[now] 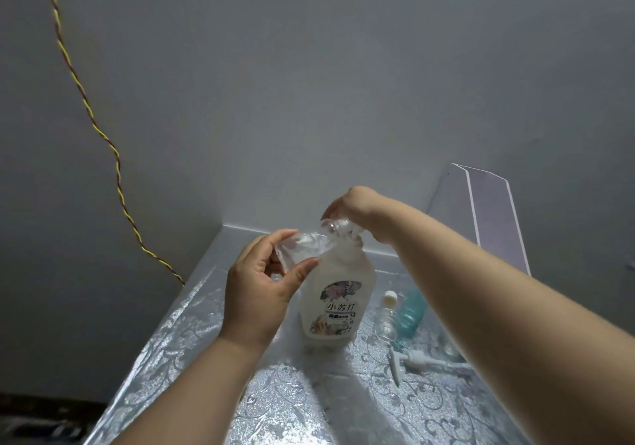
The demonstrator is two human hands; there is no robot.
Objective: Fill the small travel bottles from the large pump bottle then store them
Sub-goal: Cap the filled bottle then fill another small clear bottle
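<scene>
The scene is dim and bluish-grey, with soft, low-contrast light. The silvery patterned tabletop [281,400] catches scattered glints, brightest along its left edge and just in front of the large bottle [335,302], which throws a faint shadow toward the camera. Wide-angle distortion bends the tabletop's edges and stretches the forearms. The clear small bottle [305,245] looks smeared and soft; fine detail is mushy throughout.

One large pump bottle [338,293], three small bottles [305,247] [388,317] [410,314], one detached pump head [417,362], two hands [257,293] [357,204].
</scene>
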